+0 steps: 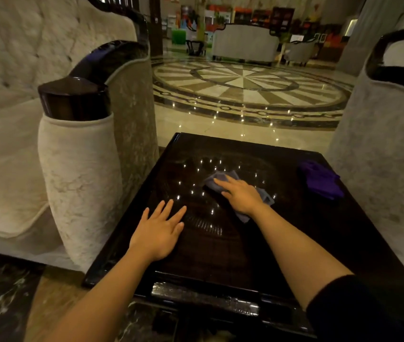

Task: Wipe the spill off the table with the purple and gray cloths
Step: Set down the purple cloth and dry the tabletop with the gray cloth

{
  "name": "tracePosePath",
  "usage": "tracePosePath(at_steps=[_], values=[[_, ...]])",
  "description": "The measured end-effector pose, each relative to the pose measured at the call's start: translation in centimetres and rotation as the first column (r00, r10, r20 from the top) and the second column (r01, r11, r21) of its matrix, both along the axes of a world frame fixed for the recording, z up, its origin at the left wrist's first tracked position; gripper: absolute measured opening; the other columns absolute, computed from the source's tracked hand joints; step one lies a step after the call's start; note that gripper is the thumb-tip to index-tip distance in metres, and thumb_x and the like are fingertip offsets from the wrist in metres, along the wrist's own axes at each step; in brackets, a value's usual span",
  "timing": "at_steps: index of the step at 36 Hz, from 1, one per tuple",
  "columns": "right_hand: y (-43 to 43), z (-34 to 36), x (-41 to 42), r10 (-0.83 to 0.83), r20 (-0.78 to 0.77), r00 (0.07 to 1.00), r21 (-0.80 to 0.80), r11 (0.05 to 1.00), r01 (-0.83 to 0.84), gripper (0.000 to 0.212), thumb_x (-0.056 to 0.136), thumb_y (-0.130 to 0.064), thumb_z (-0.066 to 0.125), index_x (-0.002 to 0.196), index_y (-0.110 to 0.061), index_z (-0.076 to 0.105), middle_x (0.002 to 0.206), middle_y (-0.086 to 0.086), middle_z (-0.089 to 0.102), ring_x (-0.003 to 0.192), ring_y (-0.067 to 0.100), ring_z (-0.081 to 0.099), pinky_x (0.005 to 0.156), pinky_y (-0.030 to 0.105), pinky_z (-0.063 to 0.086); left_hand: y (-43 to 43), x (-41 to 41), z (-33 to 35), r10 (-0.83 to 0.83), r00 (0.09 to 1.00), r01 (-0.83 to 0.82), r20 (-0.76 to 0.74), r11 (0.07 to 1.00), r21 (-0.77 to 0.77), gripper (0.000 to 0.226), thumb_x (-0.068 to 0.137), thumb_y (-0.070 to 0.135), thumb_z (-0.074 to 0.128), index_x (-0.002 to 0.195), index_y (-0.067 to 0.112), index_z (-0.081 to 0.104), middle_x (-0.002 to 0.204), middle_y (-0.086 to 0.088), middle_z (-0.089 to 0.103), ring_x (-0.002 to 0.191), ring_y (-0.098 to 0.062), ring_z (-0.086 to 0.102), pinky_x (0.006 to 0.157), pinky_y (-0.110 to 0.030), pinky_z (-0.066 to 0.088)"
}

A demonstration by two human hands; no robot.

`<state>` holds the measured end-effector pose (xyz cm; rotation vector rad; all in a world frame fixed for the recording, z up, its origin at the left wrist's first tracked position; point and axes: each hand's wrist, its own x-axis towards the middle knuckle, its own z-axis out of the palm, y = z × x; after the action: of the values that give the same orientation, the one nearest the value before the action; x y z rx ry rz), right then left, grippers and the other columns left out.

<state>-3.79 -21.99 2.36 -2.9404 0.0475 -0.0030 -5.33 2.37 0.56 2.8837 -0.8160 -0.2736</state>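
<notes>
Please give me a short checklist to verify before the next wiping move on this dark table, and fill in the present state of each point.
1. Right hand lies flat on the gray cloth: ok.
2. Gray cloth lies on the table, near its middle: ok.
3. Left hand rests flat on the table, apart from the cloth: ok.
4. Purple cloth is at hand: not ok, it lies untouched near the far right edge.
5. Where the spill remains: cannot tell, the glossy top shows only light reflections.
</notes>
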Motion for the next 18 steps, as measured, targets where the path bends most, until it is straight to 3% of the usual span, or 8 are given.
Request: tracePosePath(at_steps=[6, 18], values=[[1.3, -0.1, -3.0, 0.167, 0.014, 0.986, 0.036, 0.985, -0.168, 0.044, 0.097, -0.024, 0.042, 0.137, -0.038, 0.033, 0.154, -0.006, 0.026, 0.133, 0.027, 0.033, 0.105, 0.037, 0.031, -0.2, -0.2, 0.3, 0.006, 1.0, -0.006, -0.002, 1.0, 0.003, 0.05, 0.099, 0.041, 0.014, 0.146, 0.033, 0.003, 0.159, -0.003, -0.004, 0.146, -0.02, -0.008, 0.118, -0.045, -0.002], [6.0, 0.5, -13.6, 0.397, 0.037, 0.917, 0.042, 0.916, -0.399, 0.041, 0.096, -0.018, 0.044, 0.133, -0.035, 0.042, 0.15, -0.006, 0.034, 0.124, 0.024, 0.04, 0.099, 0.036, 0.031, -0.2, -0.1, 0.3, 0.001, 1.0, -0.001, -0.003, 1.0, 0.007, 0.05, 0.099, 0.04, 0.017, 0.146, 0.034, 0.003, 0.159, -0.004, -0.003, 0.146, -0.02, -0.006, 0.118, -0.045, 0.0]])
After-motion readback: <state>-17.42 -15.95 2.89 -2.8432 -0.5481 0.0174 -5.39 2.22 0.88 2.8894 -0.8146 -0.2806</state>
